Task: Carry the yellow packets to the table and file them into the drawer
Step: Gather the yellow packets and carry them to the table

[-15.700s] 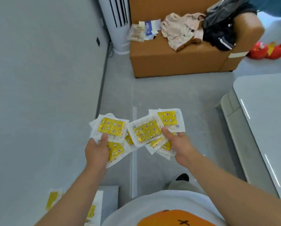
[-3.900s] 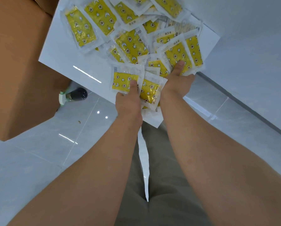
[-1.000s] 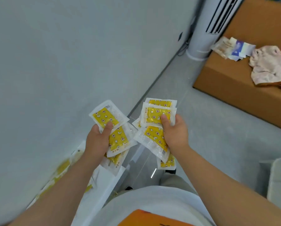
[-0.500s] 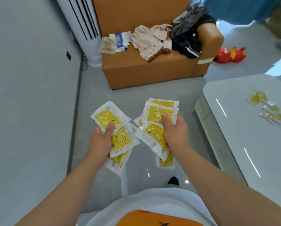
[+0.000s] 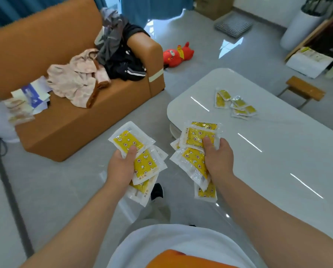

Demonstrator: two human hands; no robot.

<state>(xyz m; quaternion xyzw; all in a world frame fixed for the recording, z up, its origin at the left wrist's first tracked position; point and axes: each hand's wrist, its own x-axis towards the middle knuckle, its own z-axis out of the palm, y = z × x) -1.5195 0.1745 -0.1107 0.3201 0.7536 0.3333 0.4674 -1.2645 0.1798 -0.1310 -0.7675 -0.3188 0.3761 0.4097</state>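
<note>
Each hand, left point(image 5: 121, 167) and right point(image 5: 218, 159), holds tight a bunch of packets point(image 5: 140, 161). A few lie on the table point(image 5: 278, 151). No drawer shows, so filing is still left.

A strip of grey floor point(image 5: 158, 105) runs open between the orange sofa point(image 5: 74, 128) on the left and the white worktop point(image 5: 278, 161) on the right. The right hand point(image 5: 218, 159), gripping a fan of yellow packets point(image 5: 196, 136), is at the worktop's near left edge. The left hand point(image 5: 121, 167), equally full, is over the floor. Right of the right hand the worktop lies open, and a loose heap point(image 5: 235, 105) of packets sits farther off. A wooden stool point(image 5: 305, 89) stands beyond.
</note>
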